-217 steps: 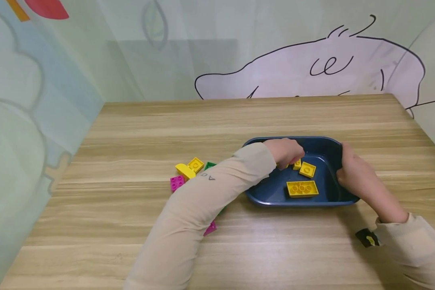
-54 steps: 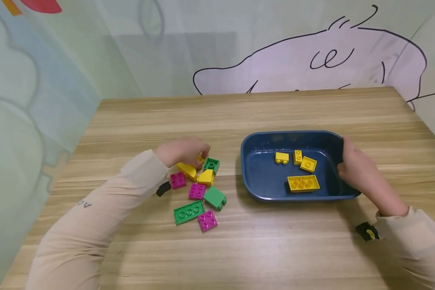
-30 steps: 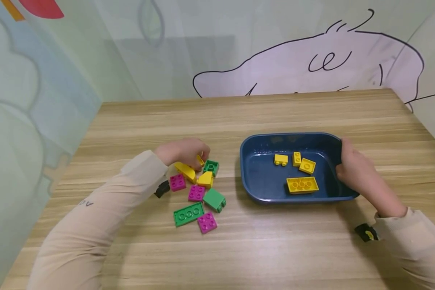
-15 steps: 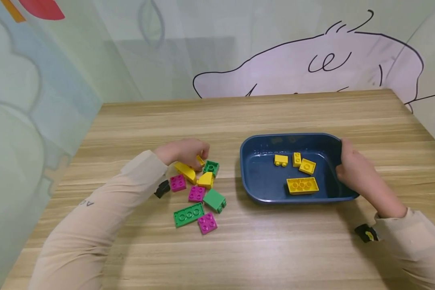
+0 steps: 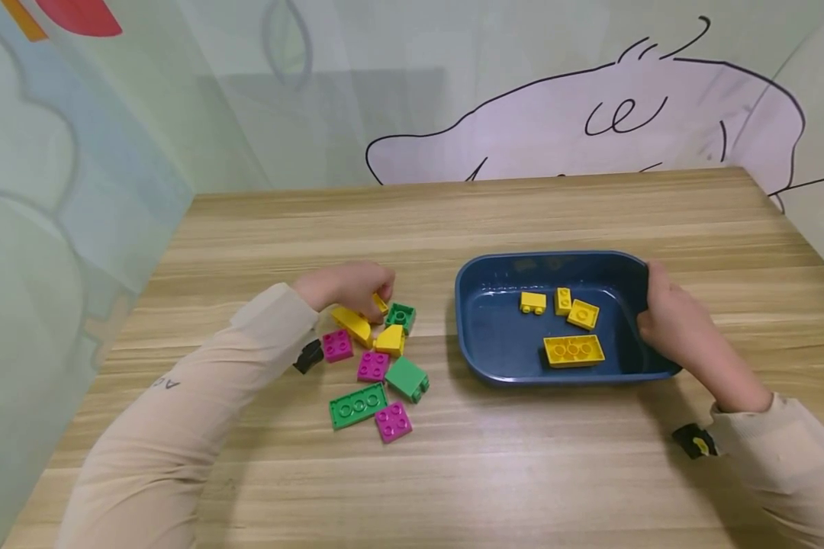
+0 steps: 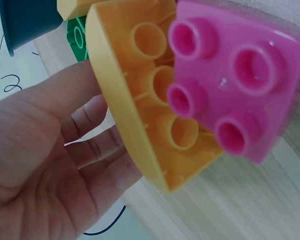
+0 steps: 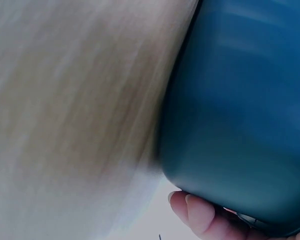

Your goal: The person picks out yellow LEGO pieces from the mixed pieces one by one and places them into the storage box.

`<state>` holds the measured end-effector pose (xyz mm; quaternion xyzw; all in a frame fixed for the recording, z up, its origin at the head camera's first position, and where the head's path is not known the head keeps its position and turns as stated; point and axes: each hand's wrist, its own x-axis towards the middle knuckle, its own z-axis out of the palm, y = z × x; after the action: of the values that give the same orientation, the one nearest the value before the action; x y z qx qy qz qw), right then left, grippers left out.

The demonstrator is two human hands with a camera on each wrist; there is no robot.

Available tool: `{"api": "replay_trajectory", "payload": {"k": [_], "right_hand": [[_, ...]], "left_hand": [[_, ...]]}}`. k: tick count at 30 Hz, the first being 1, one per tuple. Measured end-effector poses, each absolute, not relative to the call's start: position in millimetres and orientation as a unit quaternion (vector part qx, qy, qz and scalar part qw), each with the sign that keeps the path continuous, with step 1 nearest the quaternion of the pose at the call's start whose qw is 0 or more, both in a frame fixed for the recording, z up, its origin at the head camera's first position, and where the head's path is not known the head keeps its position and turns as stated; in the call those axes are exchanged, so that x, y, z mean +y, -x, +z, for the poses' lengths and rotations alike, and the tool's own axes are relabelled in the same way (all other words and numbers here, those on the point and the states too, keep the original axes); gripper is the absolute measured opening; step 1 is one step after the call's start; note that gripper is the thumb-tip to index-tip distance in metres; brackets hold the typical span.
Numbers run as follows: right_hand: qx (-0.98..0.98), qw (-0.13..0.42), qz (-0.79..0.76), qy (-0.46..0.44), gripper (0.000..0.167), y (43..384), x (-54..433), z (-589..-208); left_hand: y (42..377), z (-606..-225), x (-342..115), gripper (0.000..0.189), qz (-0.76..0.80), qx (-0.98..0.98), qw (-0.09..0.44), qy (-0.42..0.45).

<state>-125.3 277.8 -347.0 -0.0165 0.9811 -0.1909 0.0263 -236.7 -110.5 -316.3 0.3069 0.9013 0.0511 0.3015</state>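
Note:
In the head view my left hand point(image 5: 350, 288) is at the loose pile, fingers bent down around a small yellow brick point(image 5: 381, 304) that is mostly hidden. Close against that hand lies a curved yellow brick point(image 5: 352, 326); in the left wrist view this curved brick point(image 6: 135, 100) shows its hollow underside and covers the fingertips. A magenta brick point(image 6: 230, 80) stands in front of it there. My right hand point(image 5: 676, 316) grips the right end of a dark blue bin point(image 5: 501, 377); in the right wrist view its fingers point(image 7: 200, 212) curl at the bin's corner point(image 7: 230, 185).
Beside the left hand lie a green square brick point(image 5: 400, 319), a sloped yellow brick point(image 5: 390, 340), a green block point(image 5: 407, 379), a long green brick point(image 5: 358, 406) and several magenta bricks point(image 5: 393, 422). Several yellow bricks point(image 5: 573, 351) lie inside the bin. A wall stands behind the table point(image 5: 302, 229).
My left hand has moved from inside the bin left to the pile, leaving a yellow brick in the bin. Over the last second both hands have stayed nearly still.

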Motion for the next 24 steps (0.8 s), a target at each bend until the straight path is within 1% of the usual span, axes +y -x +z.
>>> {"api": "replay_trajectory", "payload": {"k": [9, 17, 24], "right_hand": [[0.982, 0.027, -0.187, 0.019, 0.069, 126.3, 279.3, -347.3], [0.983, 0.014, -0.183, 0.028, 0.066, 125.7, 279.2, -347.9], [0.983, 0.025, -0.182, 0.021, 0.067, 125.9, 279.0, -347.6]], "left_hand": [[238.4, -316.6, -110.9, 0.023, 0.045, 0.898, 0.295, -0.323], [238.9, -317.1, -110.3, 0.020, 0.040, 0.895, 0.294, -0.332], [238.9, -312.5, -107.9, 0.018, 0.040, 0.896, 0.295, -0.328]]}}
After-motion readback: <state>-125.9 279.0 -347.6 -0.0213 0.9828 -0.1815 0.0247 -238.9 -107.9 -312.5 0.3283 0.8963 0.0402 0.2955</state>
